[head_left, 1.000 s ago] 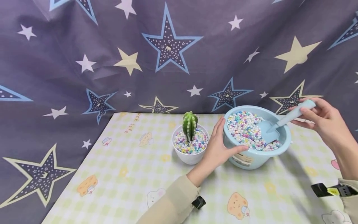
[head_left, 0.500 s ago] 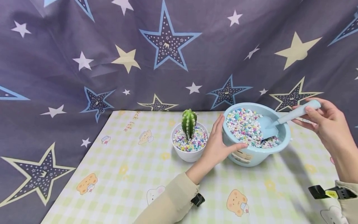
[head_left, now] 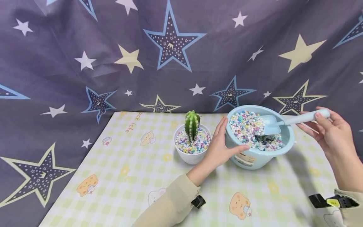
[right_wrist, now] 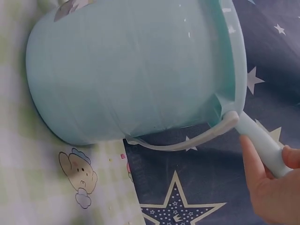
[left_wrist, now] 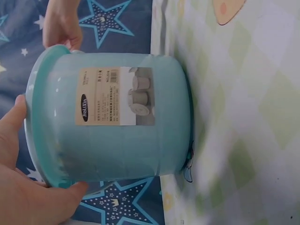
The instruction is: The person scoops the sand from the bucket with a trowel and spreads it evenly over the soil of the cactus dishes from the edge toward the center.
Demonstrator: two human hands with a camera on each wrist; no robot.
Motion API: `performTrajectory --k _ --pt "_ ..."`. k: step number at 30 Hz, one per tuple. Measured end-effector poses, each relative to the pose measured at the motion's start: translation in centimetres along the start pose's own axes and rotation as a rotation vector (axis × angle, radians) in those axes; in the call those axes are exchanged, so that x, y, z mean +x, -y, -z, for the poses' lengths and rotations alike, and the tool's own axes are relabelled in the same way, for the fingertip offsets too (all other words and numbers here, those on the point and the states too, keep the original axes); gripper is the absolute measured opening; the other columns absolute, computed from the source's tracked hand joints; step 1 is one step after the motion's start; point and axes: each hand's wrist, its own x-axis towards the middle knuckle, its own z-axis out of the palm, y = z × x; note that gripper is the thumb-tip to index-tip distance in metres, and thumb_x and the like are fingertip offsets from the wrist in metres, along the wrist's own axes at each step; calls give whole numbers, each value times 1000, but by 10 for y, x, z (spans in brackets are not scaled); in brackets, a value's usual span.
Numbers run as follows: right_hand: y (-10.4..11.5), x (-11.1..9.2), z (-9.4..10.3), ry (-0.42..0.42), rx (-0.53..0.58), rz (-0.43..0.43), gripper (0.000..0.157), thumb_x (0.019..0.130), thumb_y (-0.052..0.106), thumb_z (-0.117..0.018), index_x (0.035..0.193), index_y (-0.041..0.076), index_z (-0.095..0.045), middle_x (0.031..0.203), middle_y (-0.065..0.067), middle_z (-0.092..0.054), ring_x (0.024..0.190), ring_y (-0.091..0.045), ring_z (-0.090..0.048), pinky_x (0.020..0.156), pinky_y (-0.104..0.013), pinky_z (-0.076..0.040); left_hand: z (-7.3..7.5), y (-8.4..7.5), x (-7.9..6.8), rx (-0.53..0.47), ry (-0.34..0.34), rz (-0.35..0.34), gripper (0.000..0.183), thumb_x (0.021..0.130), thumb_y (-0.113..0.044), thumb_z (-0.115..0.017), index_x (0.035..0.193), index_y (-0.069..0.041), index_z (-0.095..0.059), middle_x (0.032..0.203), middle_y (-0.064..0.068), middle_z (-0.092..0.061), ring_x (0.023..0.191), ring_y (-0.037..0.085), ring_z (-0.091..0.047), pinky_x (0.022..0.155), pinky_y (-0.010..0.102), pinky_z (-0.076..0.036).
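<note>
A light blue bucket (head_left: pixel 246 156) full of small multicoloured pebbles (head_left: pixel 248 126) stands right of centre, slightly tilted in the head view. My left hand (head_left: pixel 219 148) holds its left side, thumb at the front of the rim and fingers along the side. In my right hand (head_left: pixel 334 129) is the handle of a light blue plastic shovel (head_left: pixel 272 125), gripped between thumb and fingers. The shovel's blade lies over the pebbles inside the bucket, near a dark hollow. Left of the bucket, a green cactus (head_left: pixel 192 126) stands in a white pot (head_left: pixel 191 158) topped with similar pebbles.
A checked tablecloth (head_left: pixel 113 176) with cartoon prints covers the table. Behind it hangs a dark star-patterned cloth (head_left: pixel 113 37). The bucket's carrying handle (right_wrist: pixel 187 143) hangs down on its right side in the right wrist view.
My right hand has shifted slightly right and down, bringing the shovel's handle closer to level. Its blade has lifted, uncovering a dark hollow in the pebbles. My left hand stays at the bucket.
</note>
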Motion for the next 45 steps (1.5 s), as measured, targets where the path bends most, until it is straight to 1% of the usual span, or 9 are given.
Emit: performTrajectory --k 3,6,10,18,26,29,34,39,45 --pt "-2 -4 4 -18 94 -25 19 101 -6 -43 112 -4 -59 95 -25 -74 88 -38 -75 71 -49 -63 4 3 -4 -17 29 -8 106 82 -41 -81 161 -23 -13 168 -11 -9 155 20 -20 125 49 -26" --pt "-2 -7 4 -23 152 -49 20 102 -6 -41 111 -4 -59 96 -28 -74 87 -41 -75 72 -51 -63 8 4 -10 -58 55 -26 101 85 -36 -79 161 -18 -15 169 -9 -8 153 21 -24 124 43 -30" --pt "-3 -9 2 -25 173 -50 19 101 -6 -42 111 -5 -58 96 -29 -73 87 -42 -75 72 -52 -63 13 3 -18 -125 79 -38 98 86 -29 -79 161 -13 -17 169 -6 -9 152 21 -29 121 32 -34" --pt "-8 -18 -2 -34 181 -46 16 102 -4 -41 110 -3 -56 95 -28 -73 85 -42 -74 73 -49 -63 27 -4 -36 -145 161 -45 90 88 -26 -77 159 -13 -24 167 0 -19 151 19 -30 119 26 -36" --pt "-3 -23 -12 -1 270 -49 20 102 -7 -40 108 -10 -59 95 -31 -70 91 -48 -72 75 -55 -61 60 -7 -53 -124 267 -128 69 90 -21 -75 151 -14 -43 162 -4 -34 146 13 -38 116 25 -40" --pt "-5 -24 -15 22 285 -57 21 102 -7 -38 107 -11 -59 96 -33 -70 91 -49 -71 75 -56 -60 75 -1 -60 -100 285 -178 56 91 -19 -73 143 -15 -54 154 -4 -46 140 14 -47 114 26 -43" --pt "-10 -23 -23 62 288 -76 23 103 -8 -37 106 -11 -59 98 -35 -70 92 -49 -71 77 -56 -60 108 17 -72 -139 314 -221 41 92 -14 -71 133 -13 -64 138 1 -62 128 22 -59 111 26 -48" --pt "-14 -21 -29 98 286 -89 24 103 -8 -36 106 -12 -59 101 -36 -70 95 -48 -71 79 -56 -60 148 36 -79 -175 274 -223 33 95 -9 -66 128 -8 -66 129 8 -68 120 18 -64 107 34 -52" --pt "-22 -19 -39 156 254 -98 23 103 -9 -34 104 -12 -57 103 -36 -70 96 -48 -71 83 -53 -60 178 56 -67 -202 73 -226 30 94 1 -63 124 3 -64 127 21 -66 117 10 -64 103 30 -54"
